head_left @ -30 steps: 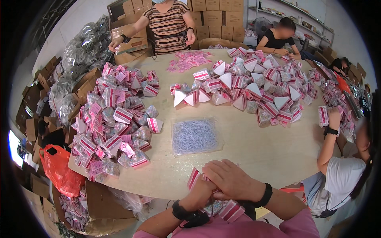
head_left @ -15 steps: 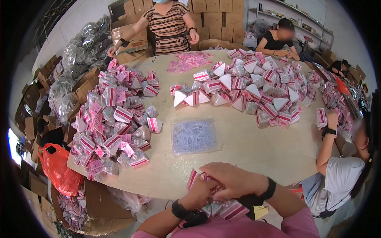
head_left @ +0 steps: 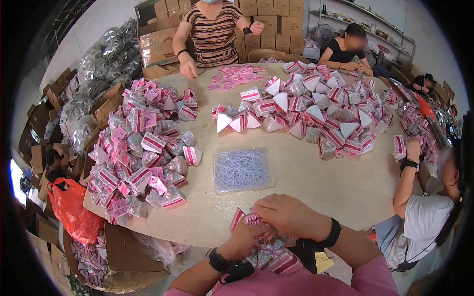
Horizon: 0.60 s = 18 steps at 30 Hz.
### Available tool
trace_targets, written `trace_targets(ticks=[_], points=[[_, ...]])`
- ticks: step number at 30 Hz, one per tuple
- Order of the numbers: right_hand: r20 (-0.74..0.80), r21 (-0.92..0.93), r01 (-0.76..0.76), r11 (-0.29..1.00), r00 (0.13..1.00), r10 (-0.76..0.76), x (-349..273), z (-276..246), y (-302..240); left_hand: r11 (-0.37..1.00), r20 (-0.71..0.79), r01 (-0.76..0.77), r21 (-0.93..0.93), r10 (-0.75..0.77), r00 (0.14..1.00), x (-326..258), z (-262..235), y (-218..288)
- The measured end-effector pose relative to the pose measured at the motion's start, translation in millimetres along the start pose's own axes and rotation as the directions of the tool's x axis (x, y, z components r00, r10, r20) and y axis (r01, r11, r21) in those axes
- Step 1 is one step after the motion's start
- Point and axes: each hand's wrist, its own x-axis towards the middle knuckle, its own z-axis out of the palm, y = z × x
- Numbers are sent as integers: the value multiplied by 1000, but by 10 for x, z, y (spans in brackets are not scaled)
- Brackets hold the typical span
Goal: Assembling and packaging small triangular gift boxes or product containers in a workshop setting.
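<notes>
At the table's near edge, my left hand (head_left: 243,240) is closed round a small clear packet (head_left: 237,219) with a pink-and-white card top. My right hand (head_left: 292,216) is bent over the same packet, fingers pinched at its pink patterned part. The fingertips partly hide each other and the packet's middle. Below my hands, against my pink top, rest more packets (head_left: 282,262) with colourful speckled contents. Just beyond my hands lies a shallow clear plastic tray (head_left: 217,189) filled with thin pale loops of string or elastic (head_left: 243,168).
Packets are heaped on the left (head_left: 143,153) and across the far right (head_left: 316,108) of the table (head_left: 316,192). Pink cards (head_left: 236,77) lie at the far side. Several people sit or stand around. A red bag (head_left: 74,212) and a carton (head_left: 129,256) are at left.
My right hand has shifted slightly up and left over the packet, and my wrists have turned a little. The striped-top person opposite has swung an arm in from the left heap.
</notes>
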Motion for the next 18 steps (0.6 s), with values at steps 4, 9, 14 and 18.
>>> trace_targets(ticks=[4,9,14,18], points=[[67,16,-36,999,997,35,-16,-33,-74,946,-154,-30,323,83,985,-56,85,70],[-43,-135,-88,987,996,83,-51,46,-221,478,128,-293,828,346,929,-72,68,138],[-51,-152,-71,986,997,64,-60,121,-155,544,130,-295,786,320,938,-59,7,64],[-46,-120,-51,991,998,45,-45,120,-148,927,-118,-79,366,130,984,-37,11,-26]])
